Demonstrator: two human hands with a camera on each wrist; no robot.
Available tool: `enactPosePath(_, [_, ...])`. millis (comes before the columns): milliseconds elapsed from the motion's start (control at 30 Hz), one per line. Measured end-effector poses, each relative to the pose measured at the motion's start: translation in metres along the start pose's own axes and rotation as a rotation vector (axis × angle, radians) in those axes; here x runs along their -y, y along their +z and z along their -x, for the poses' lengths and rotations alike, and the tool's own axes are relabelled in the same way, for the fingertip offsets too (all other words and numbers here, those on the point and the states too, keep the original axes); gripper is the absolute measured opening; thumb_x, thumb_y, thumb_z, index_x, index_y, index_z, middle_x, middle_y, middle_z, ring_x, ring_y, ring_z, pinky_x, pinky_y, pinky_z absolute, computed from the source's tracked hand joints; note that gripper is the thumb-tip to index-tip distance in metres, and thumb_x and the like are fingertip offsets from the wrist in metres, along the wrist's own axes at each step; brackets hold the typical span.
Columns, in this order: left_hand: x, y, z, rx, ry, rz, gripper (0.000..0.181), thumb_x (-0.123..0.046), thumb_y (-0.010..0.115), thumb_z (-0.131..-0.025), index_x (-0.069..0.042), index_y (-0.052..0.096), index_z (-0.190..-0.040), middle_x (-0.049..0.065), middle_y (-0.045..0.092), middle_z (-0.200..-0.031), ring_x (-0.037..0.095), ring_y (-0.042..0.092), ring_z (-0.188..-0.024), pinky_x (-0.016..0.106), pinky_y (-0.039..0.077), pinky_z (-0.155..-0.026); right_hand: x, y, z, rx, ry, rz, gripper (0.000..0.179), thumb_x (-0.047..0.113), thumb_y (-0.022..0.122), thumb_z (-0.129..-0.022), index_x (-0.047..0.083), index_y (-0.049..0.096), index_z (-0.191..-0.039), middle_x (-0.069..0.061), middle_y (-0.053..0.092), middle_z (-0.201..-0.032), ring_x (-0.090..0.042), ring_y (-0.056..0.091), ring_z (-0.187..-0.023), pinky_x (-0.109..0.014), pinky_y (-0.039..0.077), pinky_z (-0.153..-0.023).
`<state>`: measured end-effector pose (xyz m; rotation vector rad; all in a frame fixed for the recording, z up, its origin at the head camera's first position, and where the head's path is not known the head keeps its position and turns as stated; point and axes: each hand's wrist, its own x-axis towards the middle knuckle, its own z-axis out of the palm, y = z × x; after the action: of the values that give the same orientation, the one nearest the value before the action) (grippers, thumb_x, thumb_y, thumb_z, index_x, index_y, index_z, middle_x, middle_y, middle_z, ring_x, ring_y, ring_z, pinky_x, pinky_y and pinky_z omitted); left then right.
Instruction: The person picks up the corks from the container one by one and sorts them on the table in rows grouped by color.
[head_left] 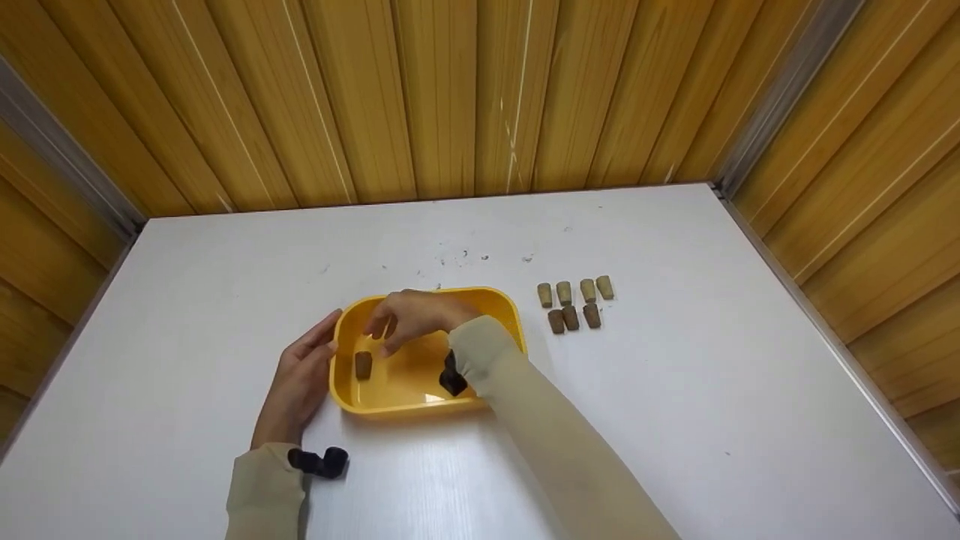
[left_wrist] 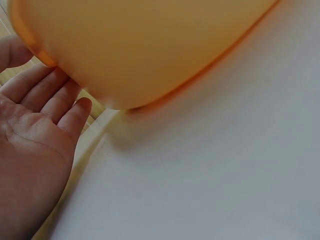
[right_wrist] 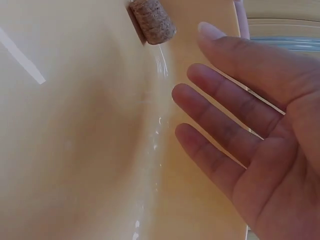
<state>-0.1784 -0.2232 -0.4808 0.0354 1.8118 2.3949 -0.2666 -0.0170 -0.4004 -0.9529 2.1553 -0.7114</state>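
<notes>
A shallow yellow plastic tray [head_left: 409,411] sits on the white table. Inside, near its left end, a brown tapered cork [head_left: 363,366] stands out against the yellow. My right hand [head_left: 416,315] hovers over the tray's left half, fingers loosely spread and nothing between them. In the right wrist view, the same cork [right_wrist: 153,21] lies a little beyond the thumb tip. My left hand [head_left: 300,382] is at the outer left side of the tray. Its fairly straight fingers [left_wrist: 47,92] touch the wall just below the rim, with the thumb close to the rim.
Right of the tray, several pale corks [head_left: 564,293] form a row, with three brown corks [head_left: 571,318] in front. Wood-patterned panels [head_left: 442,97] rise behind the table and at both sides. Small dark marks [head_left: 465,254] dot the table's surface behind the tray.
</notes>
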Motion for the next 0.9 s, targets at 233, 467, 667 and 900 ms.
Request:
enactPosePath(233, [-0.001, 0.001, 0.000, -0.015, -0.014, 0.021, 0.053, -0.005, 0.046, -0.098, -0.005, 0.033, -0.149, 0.006, 0.028, -0.158, 0.008, 0.037, -0.139, 0.019, 0.039, -0.107, 0.003, 0.009, -0.009, 0.040, 0.021, 0.050, 0.045, 0.019, 0.074, -0.084, 0.011, 0.062, -0.127, -0.003, 0.068, -0.117, -0.013, 0.062, -0.105, -0.024, 0.052, -0.094])
enactPosePath(467, [-0.001, 0.001, -0.001, -0.030, -0.024, 0.023, 0.054, -0.005, 0.047, -0.097, -0.004, 0.032, -0.149, 0.007, 0.029, -0.158, 0.015, 0.030, -0.144, 0.018, 0.040, -0.107, 0.008, 0.017, -0.017, 0.036, 0.046, 0.076, 0.036, 0.021, 0.076, -0.082, 0.016, 0.069, -0.117, 0.005, 0.071, -0.106, -0.008, 0.062, -0.097, -0.023, 0.051, -0.094])
enactPosePath(667, [-0.001, 0.001, 0.000, -0.019, -0.024, 0.019, 0.054, -0.006, 0.047, -0.097, -0.005, 0.032, -0.149, 0.006, 0.027, -0.159, 0.015, 0.027, -0.146, 0.017, 0.039, -0.107, 0.011, 0.022, -0.021, 0.024, 0.052, 0.070, 0.027, 0.021, 0.079, -0.079, 0.020, 0.074, -0.106, 0.012, 0.070, -0.093, -0.008, 0.061, -0.089, -0.020, 0.050, -0.086])
enactPosePath(900, [-0.001, 0.001, -0.001, -0.023, -0.017, 0.035, 0.054, -0.004, 0.047, -0.097, -0.004, 0.032, -0.149, 0.006, 0.028, -0.158, 0.016, 0.026, -0.146, 0.018, 0.039, -0.108, 0.010, 0.030, -0.023, -0.034, 0.106, 0.083, 0.025, 0.028, 0.082, -0.074, 0.020, 0.070, -0.095, 0.012, 0.067, -0.088, -0.008, 0.057, -0.086, -0.020, 0.048, -0.080])
